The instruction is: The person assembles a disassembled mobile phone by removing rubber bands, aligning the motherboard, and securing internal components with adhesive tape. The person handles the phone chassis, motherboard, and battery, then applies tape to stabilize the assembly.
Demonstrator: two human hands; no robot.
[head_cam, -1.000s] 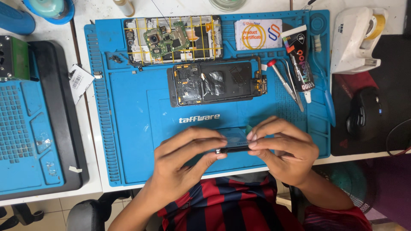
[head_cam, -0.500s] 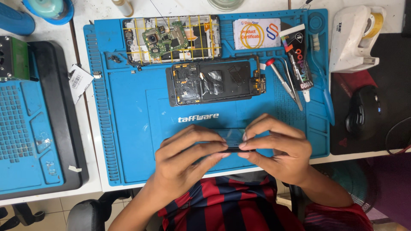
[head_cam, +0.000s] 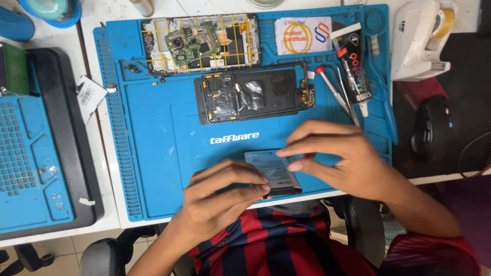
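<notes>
A flat grey phone battery (head_cam: 272, 171) lies face up over the near edge of the blue work mat (head_cam: 153, 153). My left hand (head_cam: 220, 199) grips its near end with the fingertips. My right hand (head_cam: 342, 158) pinches the far right edge of the battery with thumb and forefinger. Beyond them lies an opened black phone body (head_cam: 253, 95), and farther back a phone frame with a green circuit board (head_cam: 202, 43) strapped with yellow bands.
A black glue tube (head_cam: 350, 64), a red-tipped screwdriver (head_cam: 330, 84), tweezers (head_cam: 348, 99) and a card (head_cam: 302, 36) lie at the mat's right. A white tape dispenser (head_cam: 422, 38) and black mouse (head_cam: 432, 128) stand farther right. Another blue mat on a black tray (head_cam: 30, 148) sits at left.
The battery was held edge-on between both hands; now it is turned flat, label up. My right hand has shifted to its right edge.
</notes>
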